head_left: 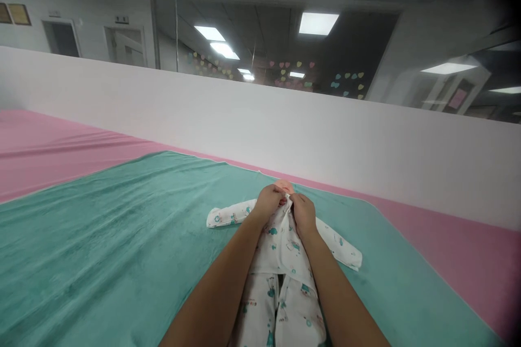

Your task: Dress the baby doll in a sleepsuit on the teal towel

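A baby doll [285, 185] lies on its back, wearing a white shirt [280, 244] with a small green print. Both sleeves stretch out to the sides, and matching white trousers [260, 303] cover the legs. At the neck, my left hand [269, 201] pinches one side of the shirt's collar. My right hand [303, 211] grips the other edge close by, its fingers closed on the cloth. The front edges meet between my hands, with a fold running down from the collar. My hands partly hide the doll's head and neck, and any fastener there is too small to make out.
Under the doll spreads a wrinkled green blanket [122, 238], laid over a pink sheet [456, 244]. A low white wall [252, 124] runs along the far side, below a large window or mirror [260, 38] with heart stickers.
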Motion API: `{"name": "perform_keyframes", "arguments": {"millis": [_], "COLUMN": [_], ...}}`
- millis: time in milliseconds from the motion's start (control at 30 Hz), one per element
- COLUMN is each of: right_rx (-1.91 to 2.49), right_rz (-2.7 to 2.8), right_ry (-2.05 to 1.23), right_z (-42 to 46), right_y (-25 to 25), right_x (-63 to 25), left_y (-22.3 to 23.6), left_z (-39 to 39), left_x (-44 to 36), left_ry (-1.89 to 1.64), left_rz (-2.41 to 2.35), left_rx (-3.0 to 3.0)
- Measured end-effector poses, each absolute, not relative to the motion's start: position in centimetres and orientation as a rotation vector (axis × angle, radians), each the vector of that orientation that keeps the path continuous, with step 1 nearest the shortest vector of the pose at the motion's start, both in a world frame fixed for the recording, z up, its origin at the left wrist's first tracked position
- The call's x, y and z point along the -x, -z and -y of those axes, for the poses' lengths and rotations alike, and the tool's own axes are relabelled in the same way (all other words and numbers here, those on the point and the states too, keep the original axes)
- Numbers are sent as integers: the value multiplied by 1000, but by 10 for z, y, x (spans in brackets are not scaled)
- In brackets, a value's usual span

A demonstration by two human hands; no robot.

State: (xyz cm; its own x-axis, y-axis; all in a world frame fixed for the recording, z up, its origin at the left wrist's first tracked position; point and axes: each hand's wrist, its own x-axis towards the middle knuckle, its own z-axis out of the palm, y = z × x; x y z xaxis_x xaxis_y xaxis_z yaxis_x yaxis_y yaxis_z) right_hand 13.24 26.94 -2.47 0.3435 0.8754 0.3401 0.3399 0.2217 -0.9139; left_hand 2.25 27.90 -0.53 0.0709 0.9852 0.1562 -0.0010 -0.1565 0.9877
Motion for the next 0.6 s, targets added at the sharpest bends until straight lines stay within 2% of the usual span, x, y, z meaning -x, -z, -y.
{"name": "perform_keyframes", "arguments": {"millis": [333,600], "right_rx": [1237,1177], "right_rz": [1223,1307], "right_ry": [-567,-640], "right_z": [-279,-274], "right_y": [36,25], "right_x": [-139,-136], "left_y": [-1,0], "left_z": [-273,-277], "left_x": [-23,-25], "left_ry": [-1247,-1252], "left_rz": [-1174,-1374], "left_rx": [-1405,-1645]}}
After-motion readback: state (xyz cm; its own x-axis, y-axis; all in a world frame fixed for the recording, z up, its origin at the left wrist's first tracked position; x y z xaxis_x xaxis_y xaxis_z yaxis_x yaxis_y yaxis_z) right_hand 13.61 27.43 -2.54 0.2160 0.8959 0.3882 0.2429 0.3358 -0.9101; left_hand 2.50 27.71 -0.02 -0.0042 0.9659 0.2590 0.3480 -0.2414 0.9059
